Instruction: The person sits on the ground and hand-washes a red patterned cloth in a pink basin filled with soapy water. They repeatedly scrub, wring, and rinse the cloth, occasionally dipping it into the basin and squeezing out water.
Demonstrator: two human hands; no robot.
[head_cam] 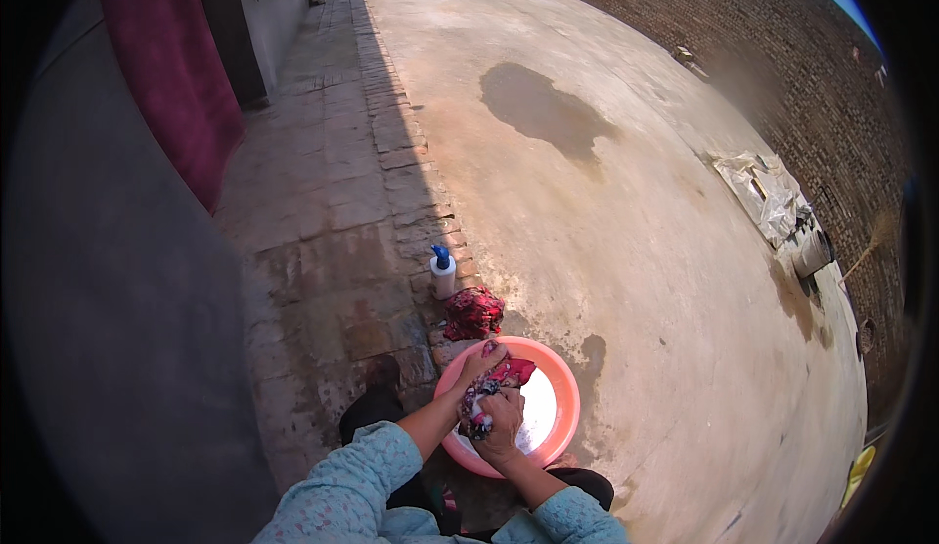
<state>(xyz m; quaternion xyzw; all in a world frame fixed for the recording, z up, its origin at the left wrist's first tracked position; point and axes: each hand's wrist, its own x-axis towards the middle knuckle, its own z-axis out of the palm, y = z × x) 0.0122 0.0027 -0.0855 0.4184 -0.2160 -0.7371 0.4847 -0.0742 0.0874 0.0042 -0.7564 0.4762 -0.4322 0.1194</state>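
Note:
Both of my hands grip a wet, patterned cloth (506,373) in red, black and white, with suds on it, above a pink plastic basin (565,397). My left hand (478,368) is closed around its upper part. Lower down, my right hand (502,418) has its fingers curled over the bunched fabric. White, foamy water (539,404) shows in the basin below. Just beyond the basin's rim lies a crumpled red and black cloth (474,313) on the bricks. A white bottle with a blue top (443,272) stands behind that cloth.
A brick walkway (352,280) runs along the left, beside a grey wall and a magenta curtain (176,74). Sunlit concrete (660,250) with a wet patch (546,107) spreads to the right. Plastic sheeting (763,192) and a bucket (812,254) are near the brick wall (792,67).

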